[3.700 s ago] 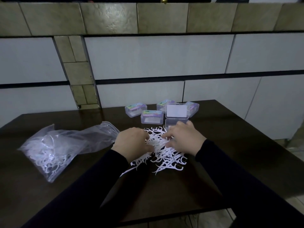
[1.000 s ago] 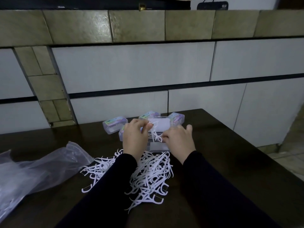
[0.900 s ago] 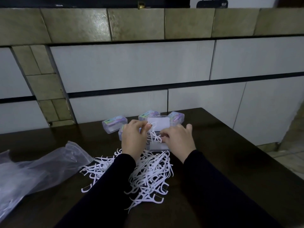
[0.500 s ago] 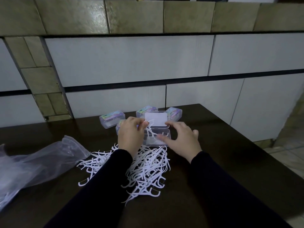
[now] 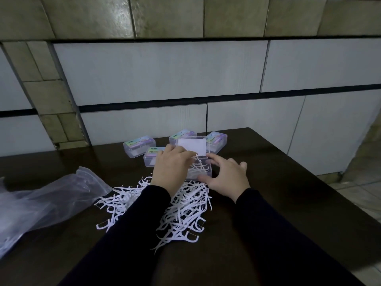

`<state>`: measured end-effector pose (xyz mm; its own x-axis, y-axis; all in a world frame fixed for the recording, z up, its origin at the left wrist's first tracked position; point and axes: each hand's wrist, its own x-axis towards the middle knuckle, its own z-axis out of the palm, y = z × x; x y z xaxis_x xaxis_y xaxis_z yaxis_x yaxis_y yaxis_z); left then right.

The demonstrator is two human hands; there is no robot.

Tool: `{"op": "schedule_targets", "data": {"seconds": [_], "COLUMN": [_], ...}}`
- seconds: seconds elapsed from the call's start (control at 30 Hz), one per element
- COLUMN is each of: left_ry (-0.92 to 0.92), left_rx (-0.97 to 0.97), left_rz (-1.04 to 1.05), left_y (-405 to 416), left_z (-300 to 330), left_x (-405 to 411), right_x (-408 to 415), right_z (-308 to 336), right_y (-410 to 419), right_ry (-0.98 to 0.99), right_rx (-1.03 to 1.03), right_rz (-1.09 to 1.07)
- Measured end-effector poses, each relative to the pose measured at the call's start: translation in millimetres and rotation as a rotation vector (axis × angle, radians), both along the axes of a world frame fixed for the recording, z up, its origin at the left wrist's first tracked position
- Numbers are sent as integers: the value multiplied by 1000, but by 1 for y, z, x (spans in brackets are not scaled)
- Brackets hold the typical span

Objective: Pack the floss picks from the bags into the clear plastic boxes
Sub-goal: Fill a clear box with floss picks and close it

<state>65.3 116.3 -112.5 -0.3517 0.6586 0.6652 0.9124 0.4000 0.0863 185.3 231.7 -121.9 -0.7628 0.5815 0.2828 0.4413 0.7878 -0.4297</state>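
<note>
Dark wooden table (image 5: 278, 182) set against a tiled wall (image 5: 165, 73). An open clear box (image 5: 201, 172) lies with its long axis left to right, its lid (image 5: 192, 147) raised at the far side, a few picks inside. The left hand (image 5: 172, 165) pinches picks over its left end; the right hand (image 5: 225, 177), fingers spread and lightly bent, touches its near right corner. Loose floss picks (image 5: 181, 211) point every way nearer the person. Four closed boxes (image 5: 139, 145) crowd just behind; a clear bag (image 5: 47, 201) lies well left.
</note>
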Motion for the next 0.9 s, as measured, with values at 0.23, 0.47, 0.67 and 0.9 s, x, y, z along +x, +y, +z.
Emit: {"op": "schedule_targets", "data": {"seconds": [0.23, 0.47, 0.67, 0.9], "left_ry": [-134, -21, -71, -158], "left_rx": [-54, -259, -433, -307], "left_rz": [-27, -207, -116, -46], "left_y": [-5, 0, 3, -14], "left_z": [0, 10, 14, 14], "left_x": [-3, 7, 6, 1], "right_x": [0, 1, 0, 1], "right_z": [1, 0, -2, 2], "right_y": [-1, 0, 0, -2], "right_ry": [-7, -3, -7, -21], "right_rx": [-3, 12, 13, -20], "right_rz": [-2, -2, -7, 15]}}
